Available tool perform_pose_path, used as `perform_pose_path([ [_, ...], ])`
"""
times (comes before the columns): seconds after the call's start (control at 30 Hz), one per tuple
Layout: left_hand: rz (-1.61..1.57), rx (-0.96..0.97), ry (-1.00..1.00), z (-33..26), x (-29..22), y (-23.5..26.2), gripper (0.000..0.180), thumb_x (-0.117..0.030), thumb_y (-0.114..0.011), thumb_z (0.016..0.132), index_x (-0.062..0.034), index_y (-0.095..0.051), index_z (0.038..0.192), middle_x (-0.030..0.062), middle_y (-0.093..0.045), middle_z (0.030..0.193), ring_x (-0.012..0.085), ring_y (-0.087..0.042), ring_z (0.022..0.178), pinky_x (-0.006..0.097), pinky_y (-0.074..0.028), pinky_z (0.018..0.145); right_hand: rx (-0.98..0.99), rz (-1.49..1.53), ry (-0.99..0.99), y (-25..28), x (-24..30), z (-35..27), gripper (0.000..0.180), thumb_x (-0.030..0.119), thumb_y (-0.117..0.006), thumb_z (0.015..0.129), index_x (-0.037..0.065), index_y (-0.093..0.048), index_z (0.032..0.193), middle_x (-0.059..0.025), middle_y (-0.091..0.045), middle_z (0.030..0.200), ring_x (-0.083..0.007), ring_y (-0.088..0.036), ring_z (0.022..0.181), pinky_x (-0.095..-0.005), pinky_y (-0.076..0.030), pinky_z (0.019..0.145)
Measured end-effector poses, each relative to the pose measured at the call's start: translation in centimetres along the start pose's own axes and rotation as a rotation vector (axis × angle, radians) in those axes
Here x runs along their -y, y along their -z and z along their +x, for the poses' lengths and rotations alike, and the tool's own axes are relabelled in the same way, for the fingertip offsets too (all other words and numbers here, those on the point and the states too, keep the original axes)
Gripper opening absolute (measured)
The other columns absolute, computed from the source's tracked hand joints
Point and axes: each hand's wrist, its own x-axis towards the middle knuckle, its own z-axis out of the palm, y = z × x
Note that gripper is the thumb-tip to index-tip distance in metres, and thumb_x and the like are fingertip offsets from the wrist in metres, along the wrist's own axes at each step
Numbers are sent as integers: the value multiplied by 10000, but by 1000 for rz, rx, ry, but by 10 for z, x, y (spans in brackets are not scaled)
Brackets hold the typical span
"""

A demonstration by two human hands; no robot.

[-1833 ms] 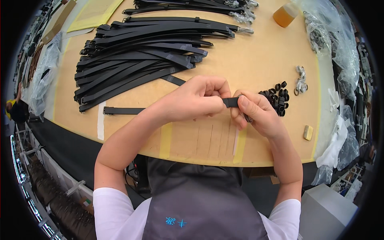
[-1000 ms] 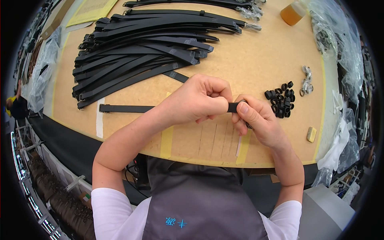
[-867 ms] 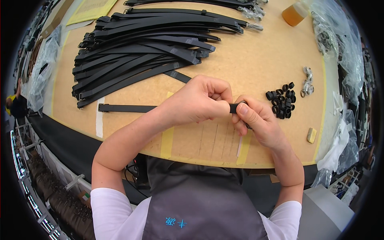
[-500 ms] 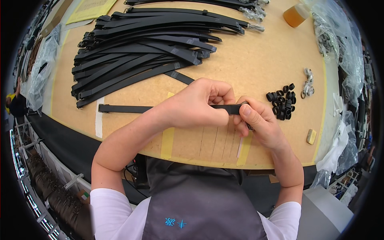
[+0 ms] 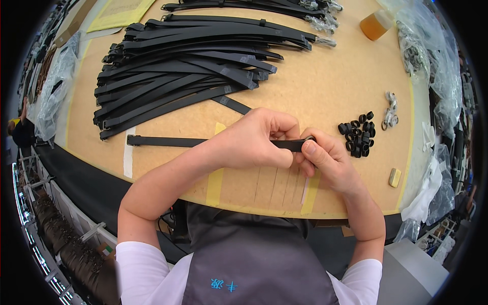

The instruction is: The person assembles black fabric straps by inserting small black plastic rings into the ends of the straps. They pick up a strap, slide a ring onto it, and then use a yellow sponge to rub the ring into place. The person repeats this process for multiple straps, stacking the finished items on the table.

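Observation:
A black belt (image 5: 170,142) lies across the front of the table, its buckle at the left end on a white strip. My left hand (image 5: 256,140) is closed round the belt near its right end. Thumb and fingers of my right hand (image 5: 330,160) pinch the belt's tip, where a small metal ring (image 5: 309,138) shows above the fingertips. Whether the tip passes through the ring is hidden by the fingers. To the right of my right hand sits a cluster of small black loops (image 5: 358,134).
A big pile of black belts (image 5: 173,76) covers the left and back. Clear-wrapped metal rings (image 5: 390,109), a yellowish block (image 5: 395,178) and a cup of amber liquid (image 5: 375,24) are at the right. Yellow tape (image 5: 215,183) crosses the front edge; plastic bags (image 5: 442,66) hang over the right rim.
The ring at the belt's tip has shifted and turned slightly in my right fingers. Both hands keep their hold; the whole view has moved a little.

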Motion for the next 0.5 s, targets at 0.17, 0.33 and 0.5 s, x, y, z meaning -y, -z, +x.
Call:
perform_pose_path([
  [0.17, -20, 18, -19, -1, -3, 1, 106, -104, -725, 859, -31, -650, 845, -42, -599, 748, 29, -494, 710, 225, -391, 633, 12, 49, 1, 1, 4, 0, 334, 329, -477, 1092, 63, -576, 916, 41, -530, 697, -36, -471, 647, -220, -374, 619],
  [0.33, 209, -21, -201, 0, 4, 1, 189, -183, -730, 935, -15, -666, 878, 3, -627, 752, 58, -518, 717, 247, -417, 649, 28, 102, 36, 3, 4, 0, 330, 330, -464, 1098, 70, -564, 920, 41, -525, 723, -39, -470, 683, -218, -372, 638],
  [0.5, 269, -48, -236, -3, 1, -1, 184, -171, -681, 969, -9, -684, 883, 13, -619, 707, 78, -534, 625, 267, -418, 566, 19, 84, 62, 2, 1, -2, 330, 327, -457, 1100, 57, -583, 959, 42, -524, 748, -46, -471, 702, -221, -387, 664],
])
